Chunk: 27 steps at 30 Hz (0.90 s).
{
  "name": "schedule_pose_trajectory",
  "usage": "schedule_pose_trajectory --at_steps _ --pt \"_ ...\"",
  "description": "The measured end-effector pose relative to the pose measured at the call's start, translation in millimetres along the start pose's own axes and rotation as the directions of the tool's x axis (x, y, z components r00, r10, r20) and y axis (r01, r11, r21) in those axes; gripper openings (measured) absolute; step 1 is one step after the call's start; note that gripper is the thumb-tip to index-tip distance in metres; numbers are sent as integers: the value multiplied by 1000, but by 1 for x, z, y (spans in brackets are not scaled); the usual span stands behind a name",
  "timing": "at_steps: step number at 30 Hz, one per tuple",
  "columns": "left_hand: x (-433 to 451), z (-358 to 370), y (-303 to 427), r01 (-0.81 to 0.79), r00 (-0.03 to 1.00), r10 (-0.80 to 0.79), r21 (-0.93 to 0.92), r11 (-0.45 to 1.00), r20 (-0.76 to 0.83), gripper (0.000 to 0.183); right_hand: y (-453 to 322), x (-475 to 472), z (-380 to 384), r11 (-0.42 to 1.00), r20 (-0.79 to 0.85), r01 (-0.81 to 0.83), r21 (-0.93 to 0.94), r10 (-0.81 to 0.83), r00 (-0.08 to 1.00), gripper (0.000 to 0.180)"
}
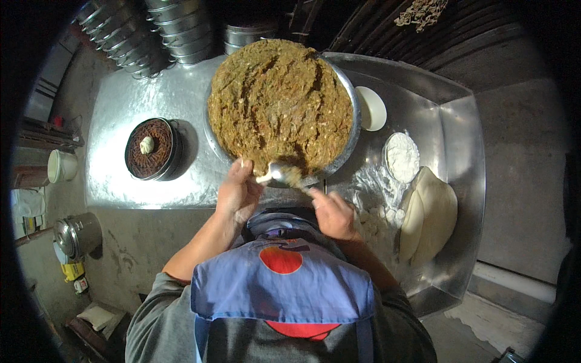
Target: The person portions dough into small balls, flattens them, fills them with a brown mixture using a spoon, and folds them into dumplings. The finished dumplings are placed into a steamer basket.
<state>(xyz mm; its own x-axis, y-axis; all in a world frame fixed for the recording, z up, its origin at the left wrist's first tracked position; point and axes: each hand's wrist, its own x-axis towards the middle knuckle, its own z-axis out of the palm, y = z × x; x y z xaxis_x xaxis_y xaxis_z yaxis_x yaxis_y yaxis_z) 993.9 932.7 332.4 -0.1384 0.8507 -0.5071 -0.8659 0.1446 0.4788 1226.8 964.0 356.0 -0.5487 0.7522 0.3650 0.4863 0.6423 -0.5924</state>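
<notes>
A large metal basin (352, 129) is heaped with brownish-green minced filling (281, 100). At its near rim my left hand (239, 188) holds a small pale dough wrapper (263, 178), mostly hidden by the fingers. My right hand (335, 213) grips the handle of a metal spoon (278, 172), its bowl over the wrapper; filling clings along the spoon, which is blurred. To the left, one pleated bun (146, 145) sits on the brown, needle-like lining (156, 159) of a round steamer tray (174, 156).
Right of the basin are a white bowl (373, 109), a dish of flour (402, 156), a large folded dough mass (433, 218) and small dough pieces (392, 215). Raised walls (458, 136) bound the metal table (118, 100) on the right. Stacked steamers (181, 34) stand behind.
</notes>
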Motion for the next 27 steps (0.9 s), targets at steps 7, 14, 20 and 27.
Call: schedule_pose_trajectory --at_steps 7,14,20,27 --pt "0 20 7 -16 997 13 42 999 79 29 21 46 2 910 80 -250 -329 291 953 16" --pt "5 10 3 -17 996 20 -35 999 86 28 -8 50 -17 994 -118 -74 83 84 990 17" --pt "22 -6 -14 -62 995 55 72 995 86 32 6 45 -8 977 -26 110 -180 -117 993 19" --pt "16 3 -7 18 998 -17 -21 1000 65 29 40 52 22 929 117 -115 -352 165 979 7"
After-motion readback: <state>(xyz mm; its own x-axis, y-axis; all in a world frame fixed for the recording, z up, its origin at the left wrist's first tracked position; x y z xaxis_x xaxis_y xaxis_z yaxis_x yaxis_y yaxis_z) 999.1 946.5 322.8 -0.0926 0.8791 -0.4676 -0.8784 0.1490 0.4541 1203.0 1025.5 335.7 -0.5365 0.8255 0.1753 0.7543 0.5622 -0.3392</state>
